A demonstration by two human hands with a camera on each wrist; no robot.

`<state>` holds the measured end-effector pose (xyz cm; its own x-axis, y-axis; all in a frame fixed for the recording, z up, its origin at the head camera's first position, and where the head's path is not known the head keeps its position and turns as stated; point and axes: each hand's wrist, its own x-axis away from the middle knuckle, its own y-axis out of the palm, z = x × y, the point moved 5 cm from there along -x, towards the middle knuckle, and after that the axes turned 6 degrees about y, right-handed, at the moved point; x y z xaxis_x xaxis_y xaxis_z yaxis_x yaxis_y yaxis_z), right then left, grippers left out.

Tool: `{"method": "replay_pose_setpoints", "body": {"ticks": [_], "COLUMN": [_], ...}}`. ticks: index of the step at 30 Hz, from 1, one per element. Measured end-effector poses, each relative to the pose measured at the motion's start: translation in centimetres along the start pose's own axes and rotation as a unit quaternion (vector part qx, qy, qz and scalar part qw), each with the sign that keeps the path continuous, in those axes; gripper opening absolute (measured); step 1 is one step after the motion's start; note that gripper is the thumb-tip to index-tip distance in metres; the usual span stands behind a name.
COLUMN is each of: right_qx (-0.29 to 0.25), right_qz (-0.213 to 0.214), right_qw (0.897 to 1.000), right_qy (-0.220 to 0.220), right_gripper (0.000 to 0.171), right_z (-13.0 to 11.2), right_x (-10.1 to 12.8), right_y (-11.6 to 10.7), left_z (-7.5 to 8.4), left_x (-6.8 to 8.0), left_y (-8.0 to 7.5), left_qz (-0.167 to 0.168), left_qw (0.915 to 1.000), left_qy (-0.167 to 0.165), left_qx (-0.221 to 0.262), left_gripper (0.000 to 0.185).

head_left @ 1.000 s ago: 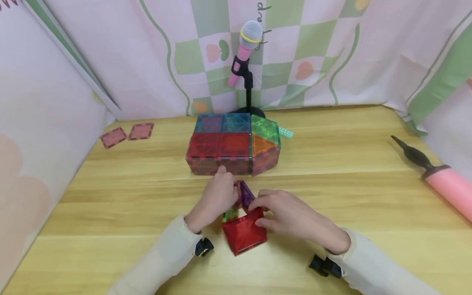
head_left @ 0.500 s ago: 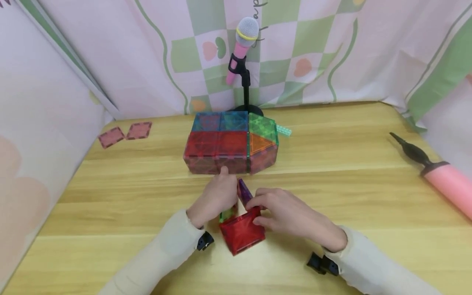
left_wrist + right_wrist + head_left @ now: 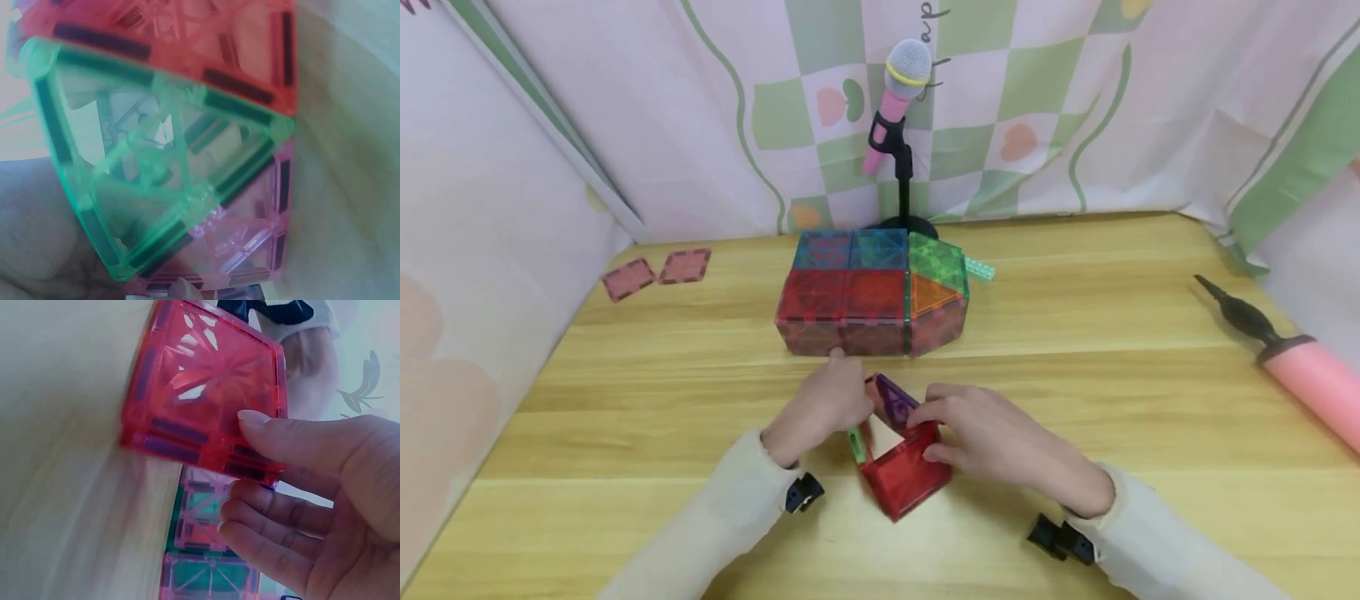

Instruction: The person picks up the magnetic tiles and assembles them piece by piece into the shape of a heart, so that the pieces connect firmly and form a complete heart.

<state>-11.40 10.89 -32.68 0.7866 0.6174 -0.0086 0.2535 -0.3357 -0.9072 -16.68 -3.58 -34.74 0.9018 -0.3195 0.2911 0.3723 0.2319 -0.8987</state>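
A small ring of magnetic tiles stands on the wooden table in front of me. It has a red square tile [image 3: 910,477] at the front, a purple triangular tile [image 3: 897,406] behind and a green triangular tile [image 3: 856,447] at the left. My left hand [image 3: 822,407], fingers curled, pinches the ring's back left, where a pinkish tile [image 3: 284,187] shows beside the green one. With thumb on its face and fingers behind, my right hand [image 3: 985,432] holds the red square by its upper right corner. My palm hides some of the ring's right side.
Just beyond my hands sits a larger magnetic-tile block [image 3: 850,296] in red, blue, green and orange. Behind it is a pink microphone [image 3: 895,104] on a black stand. Two pink tiles [image 3: 685,266] lie back left; a pink pump [image 3: 1315,375] lies at right.
My left hand has shifted left and slightly toward me, uncovering more of the ring's opening. The red square has moved a little to the right, still in my right hand.
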Motion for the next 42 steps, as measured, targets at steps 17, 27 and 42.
{"method": "replay_pose_setpoints", "body": {"ticks": [17, 27, 42], "right_qx": [0.034, 0.046, -0.046], "right_qz": [-0.009, -0.001, -0.003], "right_qw": [0.999, 0.999, 0.998], "right_qy": [0.01, 0.024, 0.039], "right_gripper": [0.028, 0.044, 0.076], "right_z": [1.2, 3.2, 5.0], "right_x": [-0.4, -0.9, -1.1], "right_y": [-0.5, -1.4, -0.8], "left_z": [-2.8, -4.8, -2.6], "left_x": [1.3, 3.1, 4.9], "left_y": [-0.1, 0.3, 1.8], "left_qz": [0.011, 0.034, 0.106], "left_qw": [0.9888, 0.9713, 0.9675], "left_qy": [0.087, 0.147, 0.198], "left_qx": [0.121, 0.184, 0.115], "left_gripper": [0.04, 0.037, 0.01]}}
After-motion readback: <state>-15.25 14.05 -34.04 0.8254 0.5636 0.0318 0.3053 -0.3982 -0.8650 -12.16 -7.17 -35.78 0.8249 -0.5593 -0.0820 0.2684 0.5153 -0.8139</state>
